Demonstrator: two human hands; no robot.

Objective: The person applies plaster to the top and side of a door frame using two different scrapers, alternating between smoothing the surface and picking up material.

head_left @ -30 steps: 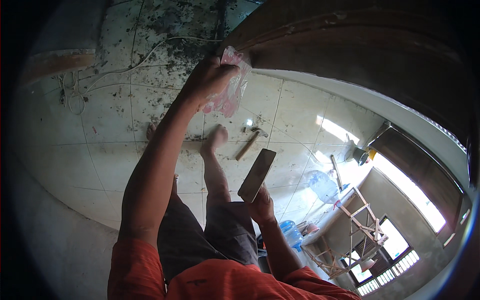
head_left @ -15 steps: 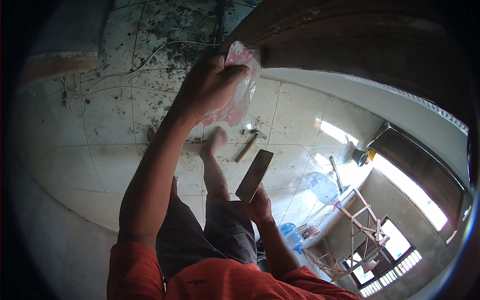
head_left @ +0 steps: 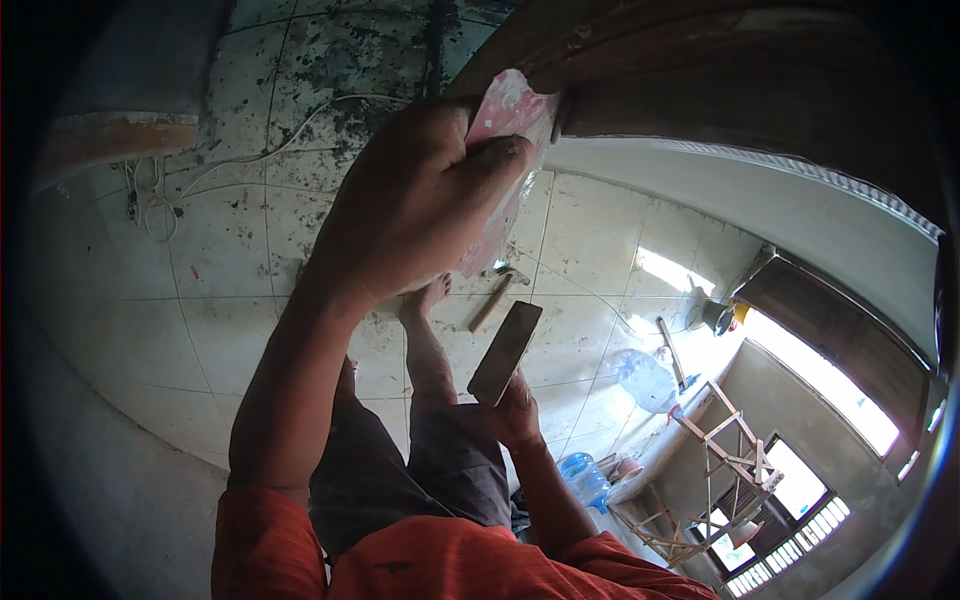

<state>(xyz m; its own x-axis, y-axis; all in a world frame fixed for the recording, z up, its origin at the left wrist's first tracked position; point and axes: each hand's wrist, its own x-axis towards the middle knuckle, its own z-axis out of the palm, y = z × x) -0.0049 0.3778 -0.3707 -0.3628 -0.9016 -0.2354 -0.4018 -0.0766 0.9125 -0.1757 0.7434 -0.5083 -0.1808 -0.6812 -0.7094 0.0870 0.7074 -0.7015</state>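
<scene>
Up at the top went the left hand, one of two bare hands in play, its fingers closed narrow on one thin pink-and-whitish sheet, thumb laid across the face of it! That single sheet was tilted, its far edge right up by the dark brown surface overhead, though whether the two touched was hard to tell. Lower down, the right hand had its fingers gripped around the near end of one flat rectangular board, held slanting in front of the thigh, well apart from the sheet. And on the tiled floor, one hammer lay with its wooden handle pointing back toward the person, one bare foot showing just beside its head! Over to the right, count them, two clear blue bottles: one near the right forearm, the other farther off across the floor. Beyond those stood one wooden frame of thin crossed slats, before the bright window openings. Out to the left, a pale cable wandered across dark-stained tiles and bunched into loops, beneath one brown ledge.
</scene>
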